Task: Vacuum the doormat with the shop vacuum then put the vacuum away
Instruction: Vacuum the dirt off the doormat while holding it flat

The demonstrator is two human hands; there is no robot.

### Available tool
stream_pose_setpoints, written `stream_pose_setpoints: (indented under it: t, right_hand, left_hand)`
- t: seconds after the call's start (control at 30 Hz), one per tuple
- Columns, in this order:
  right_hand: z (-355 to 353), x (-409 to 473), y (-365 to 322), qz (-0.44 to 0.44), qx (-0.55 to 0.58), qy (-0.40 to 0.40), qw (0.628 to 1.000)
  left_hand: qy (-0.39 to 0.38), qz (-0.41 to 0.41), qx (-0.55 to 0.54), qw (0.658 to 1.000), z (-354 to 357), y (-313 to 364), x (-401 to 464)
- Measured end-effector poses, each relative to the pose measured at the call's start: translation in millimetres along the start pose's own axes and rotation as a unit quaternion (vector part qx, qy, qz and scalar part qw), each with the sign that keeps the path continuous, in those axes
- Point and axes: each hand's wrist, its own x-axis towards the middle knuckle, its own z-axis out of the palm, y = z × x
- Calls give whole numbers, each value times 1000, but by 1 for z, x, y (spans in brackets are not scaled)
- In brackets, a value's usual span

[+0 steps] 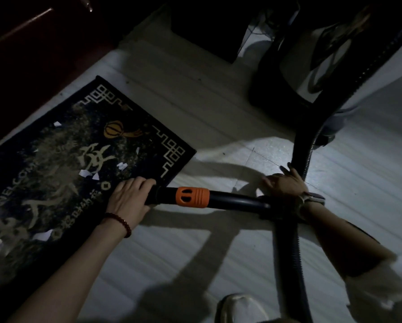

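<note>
A dark doormat [55, 164] with gold patterns and "WELCOME" lettering lies on the pale floor at the left, with several white paper scraps [84, 172] on it. My left hand [129, 199] grips the front end of the black vacuum wand [232, 200], just left of its orange collar [192, 197], at the mat's near corner. My right hand [286, 183] holds the wand's rear end where the ribbed black hose [288, 259] joins. The shop vacuum body [295, 66] stands at the upper right, dim and partly hidden.
A dark red door or cabinet [20, 43] borders the mat at the upper left. Black furniture [207, 24] stands at the top centre. A second hose section [303, 145] runs up toward the vacuum. My pale shoe [239, 306] shows at the bottom edge.
</note>
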Motion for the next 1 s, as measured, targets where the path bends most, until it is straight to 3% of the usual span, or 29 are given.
stream_pose_setpoints:
  t: [0.13,0.27,0.4,0.6,0.8,1.0]
  right_hand:
    - [-1,-8,-50,-47,101,102,988]
    - [-23,-43,-98,-149,273,164,936]
    - [-30,-72,-156,-288,132,200,927]
    - [-31,-55,-184,-286,86,167,940]
    - [-46,-38,-179,-245,70,170,952]
    - [-40,-36,-241,-301,6,157,941]
  left_hand:
    - [-14,-59,-7,998,-3,-12,-2]
    - [-32,-64,-18,997,-7,-16,-4]
    - [32,-20,2,999,-13,-18,1]
    - [25,-41,7,999,-16,-31,1]
    - [23,-191,-63,979,3,-36,-16]
    - [-134,-362,-71,920,28,-49,-45]
